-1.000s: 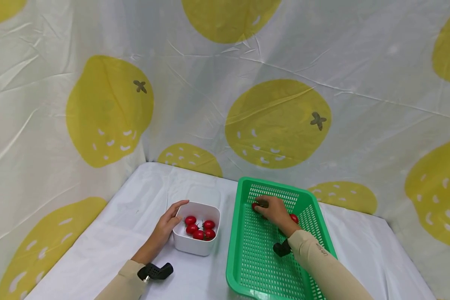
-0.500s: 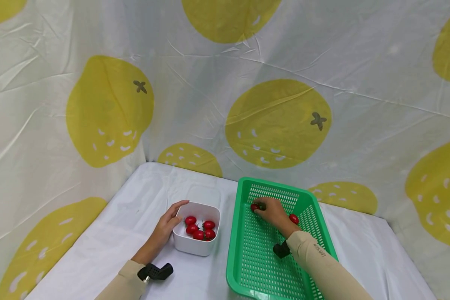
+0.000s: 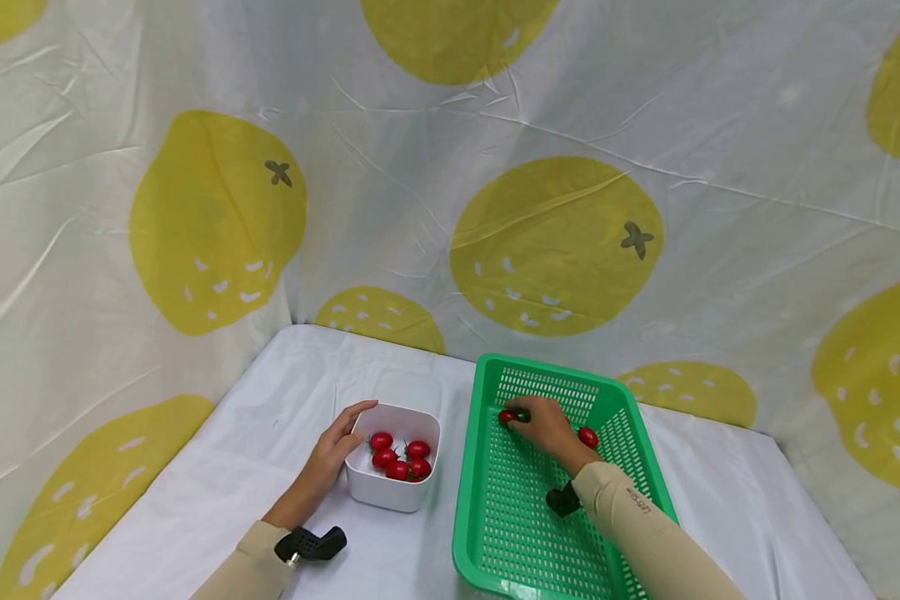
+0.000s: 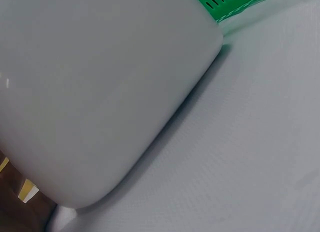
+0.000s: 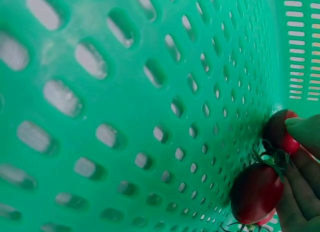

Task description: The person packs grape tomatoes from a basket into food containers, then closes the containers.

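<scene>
In the head view my left hand [image 3: 337, 437] holds the near-left corner of a white square container [image 3: 387, 497], its thumb at the rim and fingers along the outside. Several red cherry tomatoes [image 3: 384, 457] with green stems lie inside. My right hand [image 3: 546, 423] is down in the far part of a green perforated basket [image 3: 461, 517]. Between thumb and fingers it pinches a cherry tomato [image 5: 276, 129], seen close in the right wrist view. Another tomato [image 5: 256, 193] lies against the fingers there. The left wrist view shows mainly the container's outer wall [image 4: 110, 82].
One more tomato [image 3: 588, 438] lies in the basket, right of my right hand. A clear lid-like piece [image 3: 408, 387] lies behind the container on the white-covered table [image 3: 285, 392]. A lemon-print curtain [image 3: 390, 167] hangs behind and at the left.
My right hand and the tomato in its fingers have shifted slightly left within the basket. The left hand and the white container have stayed where they were.
</scene>
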The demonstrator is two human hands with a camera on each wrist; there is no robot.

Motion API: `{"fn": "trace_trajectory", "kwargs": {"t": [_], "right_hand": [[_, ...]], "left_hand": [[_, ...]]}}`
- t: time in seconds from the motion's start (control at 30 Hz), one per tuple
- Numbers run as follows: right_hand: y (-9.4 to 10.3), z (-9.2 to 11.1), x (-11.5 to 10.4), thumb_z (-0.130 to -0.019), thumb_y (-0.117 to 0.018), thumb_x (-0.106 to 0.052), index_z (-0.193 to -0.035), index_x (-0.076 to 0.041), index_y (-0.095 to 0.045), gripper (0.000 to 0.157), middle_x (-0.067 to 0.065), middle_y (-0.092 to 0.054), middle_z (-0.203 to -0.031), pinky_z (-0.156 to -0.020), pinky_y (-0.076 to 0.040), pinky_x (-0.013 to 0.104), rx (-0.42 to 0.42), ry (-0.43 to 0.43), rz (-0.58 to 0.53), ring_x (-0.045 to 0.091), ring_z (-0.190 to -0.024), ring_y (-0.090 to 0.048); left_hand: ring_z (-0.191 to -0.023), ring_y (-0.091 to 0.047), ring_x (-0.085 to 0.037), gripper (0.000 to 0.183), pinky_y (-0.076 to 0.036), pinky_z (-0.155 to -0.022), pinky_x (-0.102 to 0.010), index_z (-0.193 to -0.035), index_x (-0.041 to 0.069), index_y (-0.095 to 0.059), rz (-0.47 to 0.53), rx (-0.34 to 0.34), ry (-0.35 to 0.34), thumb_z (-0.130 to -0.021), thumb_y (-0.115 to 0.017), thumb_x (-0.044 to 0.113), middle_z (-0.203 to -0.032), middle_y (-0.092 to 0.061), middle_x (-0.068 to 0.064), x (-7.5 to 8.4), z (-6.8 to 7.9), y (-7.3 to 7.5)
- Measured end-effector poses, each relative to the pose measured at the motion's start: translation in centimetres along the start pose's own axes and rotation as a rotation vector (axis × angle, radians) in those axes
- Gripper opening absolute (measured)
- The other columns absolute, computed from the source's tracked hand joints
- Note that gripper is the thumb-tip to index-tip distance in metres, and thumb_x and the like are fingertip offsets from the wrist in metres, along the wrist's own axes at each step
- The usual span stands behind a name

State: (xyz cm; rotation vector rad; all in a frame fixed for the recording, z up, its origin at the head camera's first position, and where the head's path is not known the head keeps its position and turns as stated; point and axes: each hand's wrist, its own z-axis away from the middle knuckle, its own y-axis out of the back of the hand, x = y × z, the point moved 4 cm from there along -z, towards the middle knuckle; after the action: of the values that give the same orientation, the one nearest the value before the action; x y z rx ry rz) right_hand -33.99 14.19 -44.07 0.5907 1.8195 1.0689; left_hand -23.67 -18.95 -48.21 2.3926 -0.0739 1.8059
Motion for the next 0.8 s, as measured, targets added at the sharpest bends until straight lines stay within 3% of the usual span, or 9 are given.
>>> {"fn": "trace_trajectory", "kwargs": {"t": [0.8], "right_hand": [[-0.37, 0.22, 0.66, -0.084, -0.074, -0.010, -0.115, -0.008, -0.071, 0.031, 0.008, -0.070, -0.111, -0.086, -0.052, 0.045, -0.060, -0.065, -0.070, 0.027, -0.103, -0.063]], "left_hand": [[-0.147, -0.011, -0.029, 0.046, -0.005, -0.113, -0.062, -0.145, 0.018, -0.039, 0.011, -0.019, -0.025, -0.100, -0.035, 0.009, -0.155, -0.031, -0.009, 0.15, -0.02, 0.00]]}}
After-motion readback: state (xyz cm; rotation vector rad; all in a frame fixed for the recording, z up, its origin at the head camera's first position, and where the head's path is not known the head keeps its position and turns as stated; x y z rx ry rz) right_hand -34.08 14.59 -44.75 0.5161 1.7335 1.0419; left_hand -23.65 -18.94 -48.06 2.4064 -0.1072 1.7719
